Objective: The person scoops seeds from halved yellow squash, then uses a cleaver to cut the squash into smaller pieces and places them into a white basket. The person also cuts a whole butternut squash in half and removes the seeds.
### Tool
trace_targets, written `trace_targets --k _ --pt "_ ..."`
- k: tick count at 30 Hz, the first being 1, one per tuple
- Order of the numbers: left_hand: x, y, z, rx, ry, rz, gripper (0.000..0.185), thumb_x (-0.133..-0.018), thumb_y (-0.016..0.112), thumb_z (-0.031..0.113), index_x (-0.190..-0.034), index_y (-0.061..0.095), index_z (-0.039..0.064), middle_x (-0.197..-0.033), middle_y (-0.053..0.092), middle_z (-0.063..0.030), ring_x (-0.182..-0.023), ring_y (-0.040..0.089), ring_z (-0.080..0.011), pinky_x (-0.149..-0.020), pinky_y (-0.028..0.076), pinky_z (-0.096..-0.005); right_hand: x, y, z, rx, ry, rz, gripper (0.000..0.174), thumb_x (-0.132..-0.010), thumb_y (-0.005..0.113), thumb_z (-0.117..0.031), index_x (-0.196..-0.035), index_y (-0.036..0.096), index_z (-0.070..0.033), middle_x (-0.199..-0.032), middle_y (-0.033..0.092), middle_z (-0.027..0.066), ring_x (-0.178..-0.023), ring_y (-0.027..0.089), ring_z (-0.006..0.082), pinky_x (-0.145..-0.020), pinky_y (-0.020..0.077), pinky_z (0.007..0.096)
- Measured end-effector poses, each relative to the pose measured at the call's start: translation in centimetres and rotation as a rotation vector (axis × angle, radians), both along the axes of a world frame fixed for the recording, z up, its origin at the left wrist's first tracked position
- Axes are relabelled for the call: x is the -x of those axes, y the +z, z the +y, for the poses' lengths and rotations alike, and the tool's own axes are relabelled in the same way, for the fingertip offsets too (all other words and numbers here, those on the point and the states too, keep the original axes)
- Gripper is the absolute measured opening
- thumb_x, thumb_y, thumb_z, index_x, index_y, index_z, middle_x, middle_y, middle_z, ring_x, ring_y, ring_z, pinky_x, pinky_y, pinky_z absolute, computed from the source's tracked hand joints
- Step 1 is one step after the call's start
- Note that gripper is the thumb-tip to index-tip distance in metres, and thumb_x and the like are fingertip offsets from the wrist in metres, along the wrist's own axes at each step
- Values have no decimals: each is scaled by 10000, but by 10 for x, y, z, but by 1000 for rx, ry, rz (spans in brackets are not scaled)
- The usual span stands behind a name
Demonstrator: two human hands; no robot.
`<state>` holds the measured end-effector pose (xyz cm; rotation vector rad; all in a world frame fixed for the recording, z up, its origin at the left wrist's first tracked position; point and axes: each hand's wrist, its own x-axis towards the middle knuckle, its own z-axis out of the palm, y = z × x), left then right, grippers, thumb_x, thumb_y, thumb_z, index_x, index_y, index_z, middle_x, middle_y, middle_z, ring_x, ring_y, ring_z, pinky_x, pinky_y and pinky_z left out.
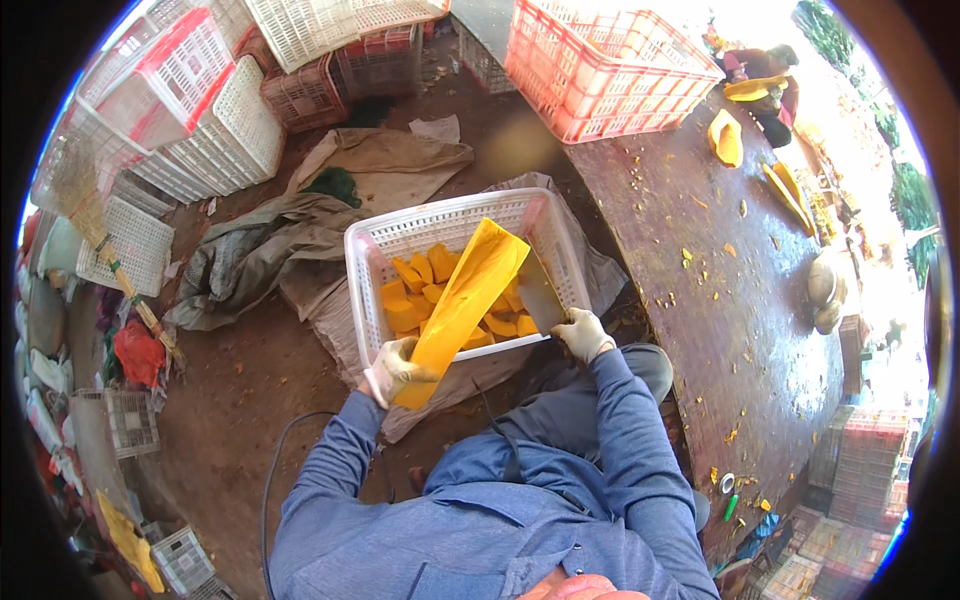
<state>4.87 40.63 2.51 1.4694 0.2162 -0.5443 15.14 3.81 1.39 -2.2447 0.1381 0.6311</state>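
Note:
My left hand (396, 369), in a pale glove, grips the lower end of a long orange slab of pumpkin flesh (472, 307). The slab slants up and away over a white plastic crate (461, 358). In my gloved right hand (582, 334) is the handle of a wide-bladed knife (540, 291). Its blade points away from me beside the slab's far end; whether they touch I cannot tell. Several cut pumpkin chunks (409, 311) lie in the crate beneath, partly hidden by the slab.
A wide low table (720, 300) on the right bears scraps, large pumpkin pieces (725, 139) and a red plastic crate (607, 82). Another person (769, 86) sits beyond it. Sacks (262, 240) lie on the floor, with stacked crates (225, 127) behind and a straw broom (120, 270) at left.

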Motion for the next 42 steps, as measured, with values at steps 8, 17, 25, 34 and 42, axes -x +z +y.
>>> trace_targets --k 8,17,25,34,42 --pt "-17 -48 6 -456 36 -90 583 -665 906 195 -1121 676 -85 -1032 745 -154 -938 692 -195 -871 538 -322 13 12 1 87 65 -324 258 -831 682 -197 -983 701 11 -946 714 261 -951 693 429 -838 553 447" --pt "-20 -37 18 -536 95 -128 616 -639 898 344 -1092 692 -19 -993 744 -217 -919 721 -310 -838 554 -376 18 -7 0 428 141 -317 207 -876 645 -210 -969 680 -28 -927 717 247 -912 700 424 -824 550 500" --pt "-11 -89 -2 -463 76 100 643 -627 951 168 -1191 698 -12 -1091 756 -108 -945 705 -200 -869 557 -336 22 -4 3 89 7 -428 216 -855 693 -166 -978 679 11 -894 716 248 -911 716 404 -777 556 423" --pt "-16 -43 -4 -386 20 -88 651 -606 911 276 -1127 700 -52 -1013 752 -143 -917 703 -202 -848 539 -320 9 110 52 -200 -69 -682 157 -875 736 -81 -996 673 -4 -782 702 151 -667 696 248 -628 532 346" --pt "-37 -22 -14 -216 -51 -155 587 -673 906 197 -1139 683 -82 -1048 743 -138 -911 704 -204 -850 552 -307 -3 13 33 173 141 -360 171 -870 666 -187 -940 693 -33 -917 720 235 -931 694 428 -835 549 470"
